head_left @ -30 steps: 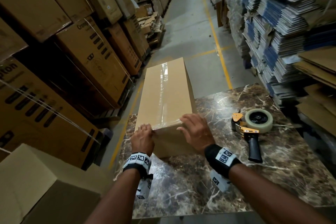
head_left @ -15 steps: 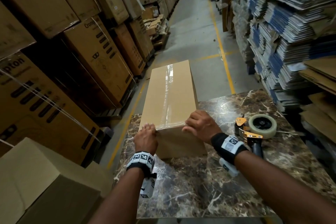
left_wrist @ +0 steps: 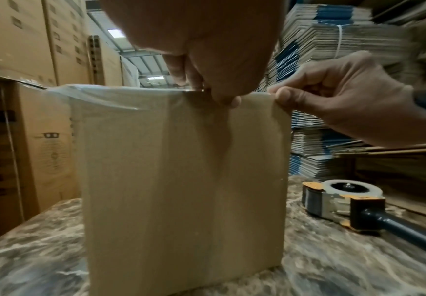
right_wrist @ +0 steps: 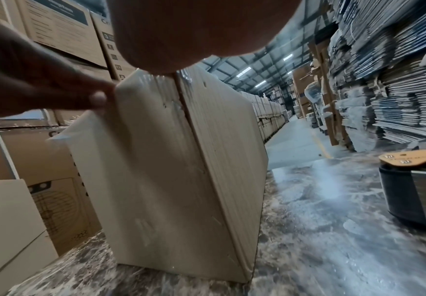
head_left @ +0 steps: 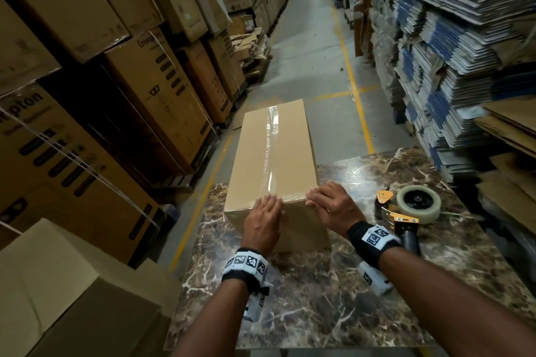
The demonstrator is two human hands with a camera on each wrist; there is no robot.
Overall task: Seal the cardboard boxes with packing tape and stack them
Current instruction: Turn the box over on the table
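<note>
Marble-patterned table (head_left: 333, 313) fills the foreground, warehouse aisle running off behind it between walls of stacked cartons (head_left: 121, 72) on the left and bundles of flattened cardboard (head_left: 452, 46) on the right. On the table's left half sits the long cardboard box (head_left: 272, 151), and look at the way it lies: long axis pointing straight away from the person, down the aisle, near end facing the body, far end hanging out past the table's far edge. A strip of clear packing tape (head_left: 271, 139) runs the full length of the top along that same axis and folds over the near edge.

Both hands are on that near top edge. The left hand (head_left: 262, 223) lies flat, fingers straight and close together, pressing the tape end down over the lip. The right hand (head_left: 333, 206) is at the near right corner, fingers extended across the top, thumb (left_wrist: 281, 96) against the end face just below the edge.

Off to the right, well apart from the box, the tape dispenser (head_left: 406, 211) lies on its side on the table, roll facing up, black handle toward the person.
</note>
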